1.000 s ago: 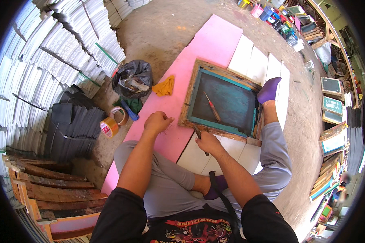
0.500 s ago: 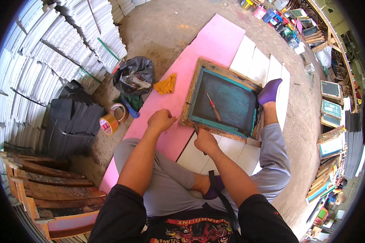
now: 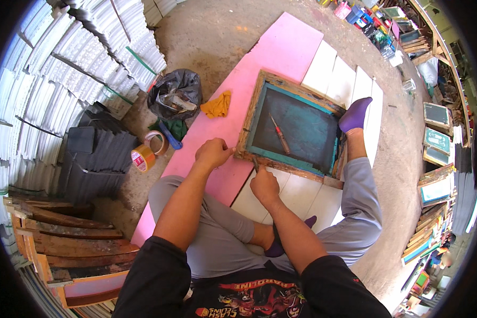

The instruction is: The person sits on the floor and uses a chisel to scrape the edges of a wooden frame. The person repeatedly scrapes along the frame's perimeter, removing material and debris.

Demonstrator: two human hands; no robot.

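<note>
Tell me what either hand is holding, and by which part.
The right hand grips a dark tool behind its exposed end, which points toward the wooden frame. Whether the left hand holds anything can't be told.

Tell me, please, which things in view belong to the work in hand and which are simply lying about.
Apparently in the work:
wooden-framed panel
dark tool in the right grip
perhaps the pointed tool on the panel

Seemingly lying about:
orange cloth
tape rolls
black bag
</note>
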